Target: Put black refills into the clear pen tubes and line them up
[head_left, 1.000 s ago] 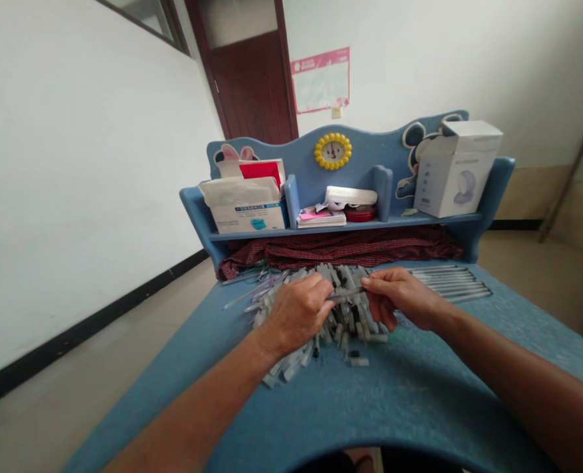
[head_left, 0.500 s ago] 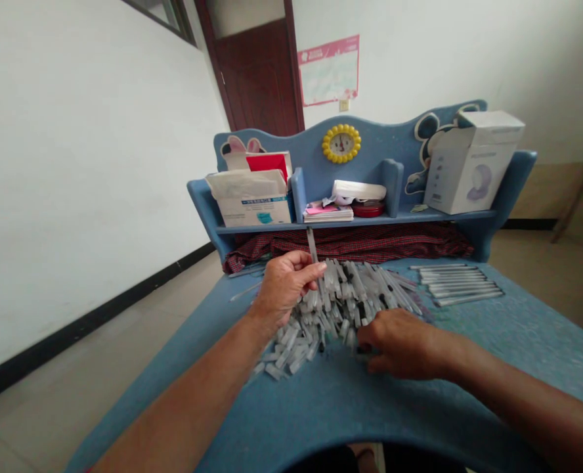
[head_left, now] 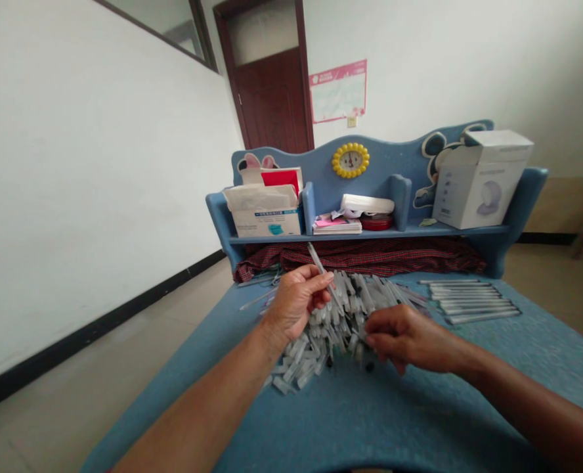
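My left hand (head_left: 299, 299) is closed, pinching a clear pen barrel (head_left: 315, 256) between thumb and fingers. The barrel tilts up to the left above a heap of translucent pen caps and other pen parts (head_left: 338, 325). At the right edge of this heap is my right hand (head_left: 407, 338), its thumb and forefinger pressed together among the pieces. What those fingertips hold is too small to make out. A small black piece (head_left: 369, 366) lies on the table just below them. To the right, a row of pens (head_left: 473, 302) lies side by side.
A blue desk (head_left: 370, 420) carries everything, with a raised shelf (head_left: 272, 240) at its back. On it stand an open mask box (head_left: 266, 220), stacked papers (head_left: 338, 226) and a white carton (head_left: 483, 180). A checked cloth (head_left: 370, 258) is bunched beneath the shelf.
The barrel in my left hand has tipped further left. My right hand has lifted slightly and its fingertips have closed at the heap. The view has shifted, so the scene sits lower and further right.
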A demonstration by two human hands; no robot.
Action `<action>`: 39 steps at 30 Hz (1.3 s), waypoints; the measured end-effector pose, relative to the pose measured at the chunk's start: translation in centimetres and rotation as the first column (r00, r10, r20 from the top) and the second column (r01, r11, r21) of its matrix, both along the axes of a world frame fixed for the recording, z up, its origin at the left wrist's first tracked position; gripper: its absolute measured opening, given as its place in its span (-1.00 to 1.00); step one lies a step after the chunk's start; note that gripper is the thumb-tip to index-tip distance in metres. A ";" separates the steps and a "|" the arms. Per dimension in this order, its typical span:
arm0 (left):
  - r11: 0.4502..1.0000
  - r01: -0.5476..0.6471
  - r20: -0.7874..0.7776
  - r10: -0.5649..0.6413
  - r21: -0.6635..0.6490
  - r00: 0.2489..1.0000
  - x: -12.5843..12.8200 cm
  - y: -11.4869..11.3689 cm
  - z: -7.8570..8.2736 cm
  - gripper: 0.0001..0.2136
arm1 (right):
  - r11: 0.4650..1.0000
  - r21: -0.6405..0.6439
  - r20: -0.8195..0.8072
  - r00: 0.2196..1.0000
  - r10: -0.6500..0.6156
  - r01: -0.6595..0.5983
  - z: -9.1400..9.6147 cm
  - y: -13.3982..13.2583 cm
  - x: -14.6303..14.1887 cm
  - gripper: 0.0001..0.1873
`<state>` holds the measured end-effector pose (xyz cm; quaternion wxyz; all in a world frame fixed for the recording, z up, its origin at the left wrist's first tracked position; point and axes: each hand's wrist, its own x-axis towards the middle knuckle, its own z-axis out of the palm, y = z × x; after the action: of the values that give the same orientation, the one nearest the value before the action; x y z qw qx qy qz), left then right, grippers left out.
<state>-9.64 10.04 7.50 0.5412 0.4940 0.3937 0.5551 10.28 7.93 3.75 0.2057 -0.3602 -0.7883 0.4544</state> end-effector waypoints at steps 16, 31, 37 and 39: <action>0.995 0.091 -0.029 -0.090 0.029 0.995 0.8 -0.8 -0.6 -0.84 | 0.997 -0.052 -0.171 0.983 -0.071 0.063 0.1 -0.7 -0.8 -0.77; 0.983 0.182 -0.057 -0.180 0.018 0.982 0.4 -0.5 -0.8 -0.87 | 0.973 -0.197 -0.413 0.889 -0.197 0.123 -0.6 -0.7 -1.3 -0.70; 0.982 0.186 -0.052 -0.184 0.039 0.982 0.7 -0.7 -1.1 -0.89 | 0.973 -0.168 -0.428 0.878 -0.214 0.156 -0.7 -0.6 -1.3 -0.65; 0.983 0.174 -0.051 -0.171 0.051 0.984 0.8 -0.8 -1.1 -0.89 | 0.973 -0.158 -0.432 0.874 -0.223 0.170 -0.8 -0.6 -1.3 -0.64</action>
<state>-8.80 9.28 6.39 0.5641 0.5538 0.3466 0.5049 8.95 7.30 2.91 0.4053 -0.3358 -0.6515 0.5463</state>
